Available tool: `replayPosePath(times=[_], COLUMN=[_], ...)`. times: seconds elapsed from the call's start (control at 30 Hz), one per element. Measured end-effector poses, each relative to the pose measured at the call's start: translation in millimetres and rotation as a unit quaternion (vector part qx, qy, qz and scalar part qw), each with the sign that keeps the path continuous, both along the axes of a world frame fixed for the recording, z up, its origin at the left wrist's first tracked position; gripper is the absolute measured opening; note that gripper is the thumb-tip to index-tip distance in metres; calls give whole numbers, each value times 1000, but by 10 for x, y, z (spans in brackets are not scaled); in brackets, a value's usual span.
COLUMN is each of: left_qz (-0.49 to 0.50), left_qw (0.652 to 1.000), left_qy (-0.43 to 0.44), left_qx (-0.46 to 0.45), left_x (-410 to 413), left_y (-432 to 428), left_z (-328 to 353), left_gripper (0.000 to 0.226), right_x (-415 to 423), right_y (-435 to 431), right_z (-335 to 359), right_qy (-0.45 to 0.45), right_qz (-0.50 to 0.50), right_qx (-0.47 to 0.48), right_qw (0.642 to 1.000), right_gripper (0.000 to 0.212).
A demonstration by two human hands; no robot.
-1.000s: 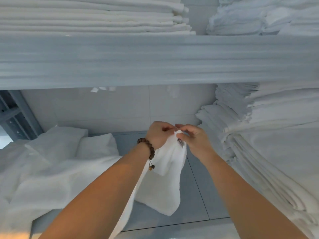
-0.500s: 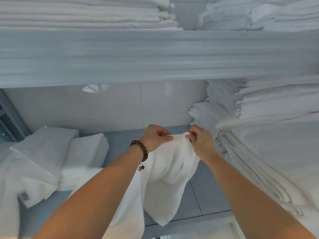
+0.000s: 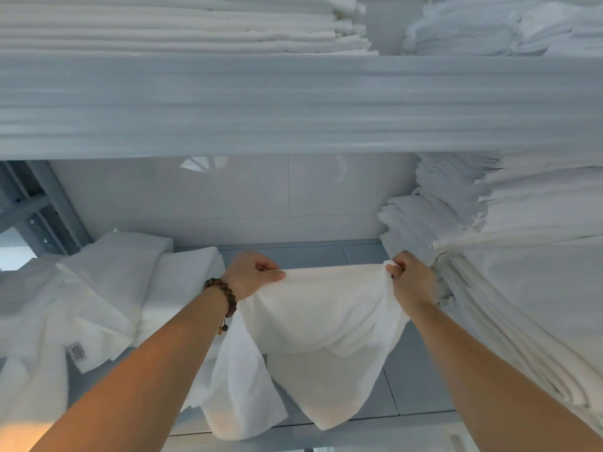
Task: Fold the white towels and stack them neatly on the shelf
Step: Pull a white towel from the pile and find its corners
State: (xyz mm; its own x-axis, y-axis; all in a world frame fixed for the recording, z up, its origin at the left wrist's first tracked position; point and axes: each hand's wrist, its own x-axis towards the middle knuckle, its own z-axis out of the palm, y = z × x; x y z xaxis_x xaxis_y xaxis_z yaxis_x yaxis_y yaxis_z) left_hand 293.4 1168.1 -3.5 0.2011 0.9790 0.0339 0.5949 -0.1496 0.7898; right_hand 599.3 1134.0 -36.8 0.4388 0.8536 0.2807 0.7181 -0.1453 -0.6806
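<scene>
Pinching the top corners of a white towel (image 3: pixel 326 308), the left hand (image 3: pixel 251 275) and right hand (image 3: pixel 411 282) hold it above the shelf (image 3: pixel 362 252); it looks soft, light and limp, best held by its corners.

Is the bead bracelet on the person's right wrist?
No, the bead bracelet sits on the left wrist, just behind the left hand that pinches the towel.

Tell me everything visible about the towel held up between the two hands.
The white towel looks like soft, plain cloth. Its top edge is stretched between the left hand and right hand, each pinching a corner. The rest sags in loose folds, its lower ends hanging over the grey shelf; whether they touch it is unclear.
</scene>
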Motion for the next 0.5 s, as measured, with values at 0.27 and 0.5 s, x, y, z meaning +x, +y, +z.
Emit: replayPosePath(times=[0.27, 0.5], left_qz=[14, -27], left_qw=[998, 994], left_qy=[-56, -99], left_qx=[10, -22], left_x=[223, 321], left_y=[-42, -80], left_z=[39, 68], left_gripper=[31, 24], right_x=[-768, -1089], right_y=[-32, -14], right_z=[222, 336], right_qy=[127, 114], right_qz=[182, 351], right_qx=[72, 8], right_qw=[972, 929], right_gripper=[9, 6])
